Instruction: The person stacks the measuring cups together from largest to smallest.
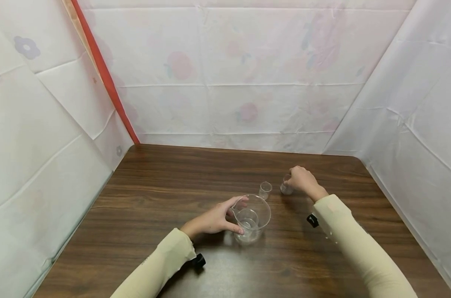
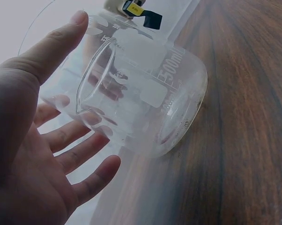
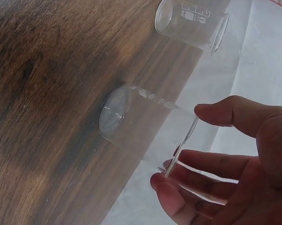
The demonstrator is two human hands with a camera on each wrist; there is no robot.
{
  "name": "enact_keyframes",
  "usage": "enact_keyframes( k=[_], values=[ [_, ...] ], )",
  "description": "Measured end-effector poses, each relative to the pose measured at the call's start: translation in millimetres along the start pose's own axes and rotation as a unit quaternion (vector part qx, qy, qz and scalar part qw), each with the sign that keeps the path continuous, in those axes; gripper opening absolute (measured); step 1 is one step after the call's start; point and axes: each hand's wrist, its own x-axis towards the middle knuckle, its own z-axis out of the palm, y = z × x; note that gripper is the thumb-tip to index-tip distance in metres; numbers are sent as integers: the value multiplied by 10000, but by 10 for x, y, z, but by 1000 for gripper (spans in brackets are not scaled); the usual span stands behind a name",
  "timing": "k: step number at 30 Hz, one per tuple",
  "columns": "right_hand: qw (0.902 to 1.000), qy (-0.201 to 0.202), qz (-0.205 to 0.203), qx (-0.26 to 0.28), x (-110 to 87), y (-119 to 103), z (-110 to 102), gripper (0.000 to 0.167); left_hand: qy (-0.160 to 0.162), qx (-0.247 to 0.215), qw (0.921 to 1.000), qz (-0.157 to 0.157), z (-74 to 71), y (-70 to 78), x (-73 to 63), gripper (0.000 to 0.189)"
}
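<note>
Large clear glass beaker with a medium one inside stands midway between the side edges of the brown wood-grain table, and I see my left hand cupped round it, right hand pinching a small clear glass beaker nearer the far edge

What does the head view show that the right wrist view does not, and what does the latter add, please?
Only the head view shows the left hand gripping a large glass beaker, a smaller nested beaker inside it, and both sleeves. Only the right wrist view shows clear white graduation marks on the free-standing beaker. Both share the right hand holding a small beaker near its rim, the free-standing beaker beside it, the wood-grain tabletop and the white cloth.
</note>
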Motion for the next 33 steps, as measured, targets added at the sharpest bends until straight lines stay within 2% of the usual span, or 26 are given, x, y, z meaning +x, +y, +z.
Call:
enact_keyframes(
  k=[4, 9, 13, 16, 19, 25, 33],
  values=[
    [9999, 35, -101, -33, -14, 1, 13, 51, -7, -30, 10000, -67, 5, -9, -6, 90],
    [9997, 157, 94, -162, -35, 13, 36, 55, -5, -68, 9999, -75, 15, -29, -2, 90],
    [9990, 252, 313, -220, -32, 17, 44, 44, 6, -87, 9999, -74, 16, -30, -6, 91],
    [9986, 290, 415, -146, -35, 15, 52, 45, 4, -89, 9999, -96, 18, -33, -10, 90],
    [9985, 340, 423, -107, -41, 23, 64, 46, -10, -89, 9999, -120, 21, -37, -12, 89],
    [9984, 399, 401, 32, -21, 34, 75, 36, -41, -93, 9999, -95, 10, -29, -10, 90],
    [9986, 482, 191, 54, -34, 40, 70, 51, 17, -51, 10000, -81, 11, -23, -12, 91]
  ],
)
